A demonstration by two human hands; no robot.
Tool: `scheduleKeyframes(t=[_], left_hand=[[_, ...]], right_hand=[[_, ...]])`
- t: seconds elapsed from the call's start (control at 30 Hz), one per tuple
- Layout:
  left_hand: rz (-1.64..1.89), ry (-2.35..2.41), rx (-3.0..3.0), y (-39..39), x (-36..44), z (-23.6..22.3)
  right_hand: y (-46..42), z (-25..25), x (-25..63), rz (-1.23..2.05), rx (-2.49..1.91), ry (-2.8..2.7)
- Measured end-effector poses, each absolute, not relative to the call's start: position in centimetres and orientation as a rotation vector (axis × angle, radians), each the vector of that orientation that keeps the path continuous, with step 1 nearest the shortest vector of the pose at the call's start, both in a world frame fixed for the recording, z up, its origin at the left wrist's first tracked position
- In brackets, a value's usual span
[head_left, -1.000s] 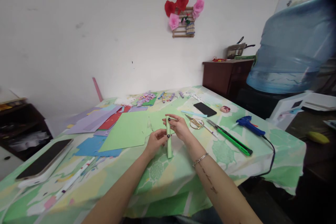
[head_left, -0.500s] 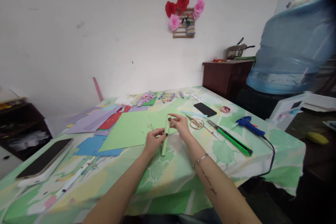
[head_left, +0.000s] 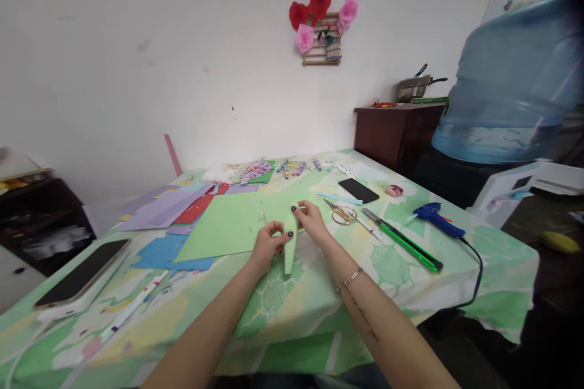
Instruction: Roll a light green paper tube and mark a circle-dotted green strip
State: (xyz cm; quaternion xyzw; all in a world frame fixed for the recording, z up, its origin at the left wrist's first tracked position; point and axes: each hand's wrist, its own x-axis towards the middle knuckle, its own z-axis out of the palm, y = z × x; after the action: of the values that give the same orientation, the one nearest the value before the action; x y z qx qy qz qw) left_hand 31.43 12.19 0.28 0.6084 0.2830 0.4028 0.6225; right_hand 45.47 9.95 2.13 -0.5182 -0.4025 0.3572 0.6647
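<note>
Wall (head_left: pixel 114 61): white, showing scuffs; a flower hanging (head_left: pixel 320 3) with red and pink blooms is hanging there.
Table (head_left: pixel 310 316): carrying a green, white and yellow patterned cloth; its far edge is lying near the wall.
Green strip (head_left: pixel 289 258): narrow, pale green, standing between the two hands over the near part of the table, its lower end pointing toward the person. Whether that end is touching the cloth, the view is not settling.
Left hand (head_left: pixel 267 248): pinching the strip around its middle, thumb lying against the face, fingers curling behind.
Right hand (head_left: pixel 310 223): pinching the upper end between thumb and fingers; a metal bracelet (head_left: pixel 349 279) is circling the wrist.
Green sheet (head_left: pixel 219 228): lying flat just beyond the left hand, partly covering a blue sheet (head_left: pixel 164 255).
Purple sheets (head_left: pixel 168 206): overlapping a red sheet (head_left: pixel 197 209) at the left.
Scissors (head_left: pixel 343 214): resting near the right hand, gold handles facing right.
Cutter (head_left: pixel 406 246): lying right of the scissors, green body slanting toward the person.
Glue gun (head_left: pixel 440 222): blue, resting at the right, its dark cord trailing over the table's edge.
Black phone (head_left: pixel 358 190): lying beyond the scissors.
</note>
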Motion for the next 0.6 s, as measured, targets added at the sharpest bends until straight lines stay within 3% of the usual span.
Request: scheduleKeyframes(t=[0.27,0.6], left_hand=[[0.916,0.737,1.433,12.5,31.4,0.6],[0.785,0.891,1.283,17.0,35.2,2.1]], right_hand=[[8.9,2.7,46.6,1.011,-1.313,-1.064],[15.2,1.3,50.2,0.781,-1.548,-1.092]])
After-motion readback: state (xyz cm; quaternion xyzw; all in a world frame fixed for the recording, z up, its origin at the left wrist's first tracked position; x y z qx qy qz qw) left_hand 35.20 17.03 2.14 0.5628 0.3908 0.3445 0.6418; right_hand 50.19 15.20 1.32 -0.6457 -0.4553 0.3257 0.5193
